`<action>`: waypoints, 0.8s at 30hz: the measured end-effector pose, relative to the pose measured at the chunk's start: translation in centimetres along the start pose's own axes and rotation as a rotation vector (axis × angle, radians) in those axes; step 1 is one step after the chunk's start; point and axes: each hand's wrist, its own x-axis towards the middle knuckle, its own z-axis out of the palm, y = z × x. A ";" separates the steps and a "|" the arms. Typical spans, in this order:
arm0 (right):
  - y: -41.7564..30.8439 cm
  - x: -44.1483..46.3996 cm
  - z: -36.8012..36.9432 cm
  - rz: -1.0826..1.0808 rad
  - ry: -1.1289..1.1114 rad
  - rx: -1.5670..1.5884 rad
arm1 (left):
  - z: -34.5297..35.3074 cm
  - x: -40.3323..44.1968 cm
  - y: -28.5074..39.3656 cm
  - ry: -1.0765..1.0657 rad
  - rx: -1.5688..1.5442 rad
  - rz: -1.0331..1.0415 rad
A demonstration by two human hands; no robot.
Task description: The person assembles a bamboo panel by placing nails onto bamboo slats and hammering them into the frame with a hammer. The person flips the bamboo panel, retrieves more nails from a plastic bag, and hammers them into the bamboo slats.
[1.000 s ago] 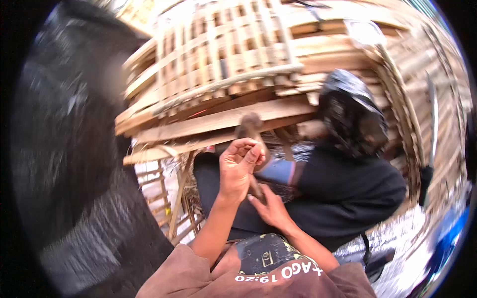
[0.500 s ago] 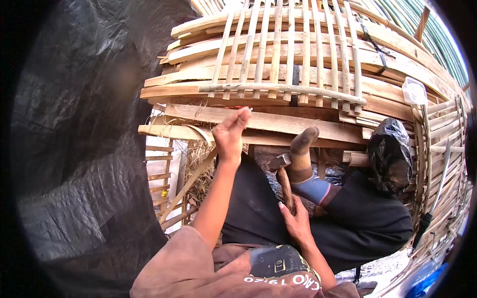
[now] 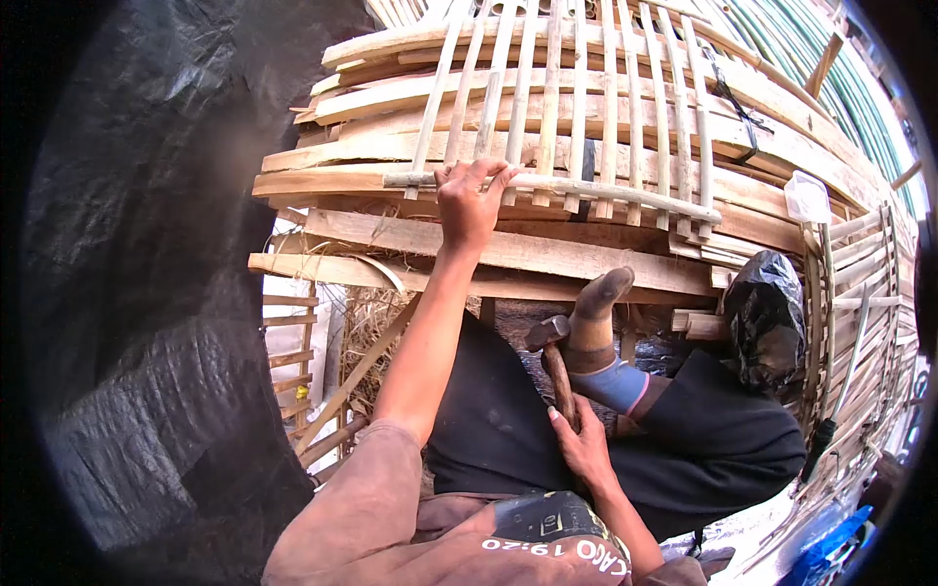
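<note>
A frame of slim bamboo slats point(image 3: 549, 107) lies over split planks, with a round bamboo crosspiece point(image 3: 625, 195) running across the slats' near ends. My left hand point(image 3: 467, 207) is closed over the left part of this crosspiece, fingers curled onto it; anything small between the fingertips is hidden. Lower down, my right hand point(image 3: 584, 441) grips the wooden handle of a hammer point(image 3: 557, 366) above my lap. Its metal head points up and away from me, close beside my foot in a blue and tan sock point(image 3: 593, 337).
Split wooden planks point(image 3: 508, 244) are stacked beneath the frame. A black plastic bag point(image 3: 767, 317) and a white plastic container point(image 3: 807, 197) sit to the right, near a long blade with a dark handle point(image 3: 821, 449). Black sheeting point(image 3: 156, 322) hangs along the left.
My left hand has moved up from below the crosspiece and now closes over it. My right hand keeps the hammer in nearly the same place. The view has shifted slightly.
</note>
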 end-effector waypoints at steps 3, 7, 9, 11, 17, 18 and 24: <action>0.0 0.5 0.0 -0.024 0.008 0.006 | 0.6 -0.5 -0.7 0.090 -0.090 -0.008; -0.4 0.5 0.1 -0.005 -0.011 0.007 | 2.2 -2.4 -1.5 0.085 -0.156 -0.120; -0.2 0.6 0.0 0.001 -0.022 -0.004 | 2.5 -2.7 -1.4 0.170 -0.215 -0.090; 0.1 0.7 0.1 0.014 -0.029 -0.007 | 2.5 -2.7 -0.9 0.170 -0.252 -0.169; -0.3 1.0 0.0 0.006 -0.033 -0.008 | 4.1 -3.0 -1.7 0.237 -0.429 -0.356; -0.2 1.0 0.0 0.023 -0.043 -0.015 | 4.1 -2.9 -1.4 0.236 -0.435 -0.357; -0.4 0.9 -0.2 0.035 -0.052 -0.010 | 2.4 -0.9 1.9 0.130 -0.153 -0.073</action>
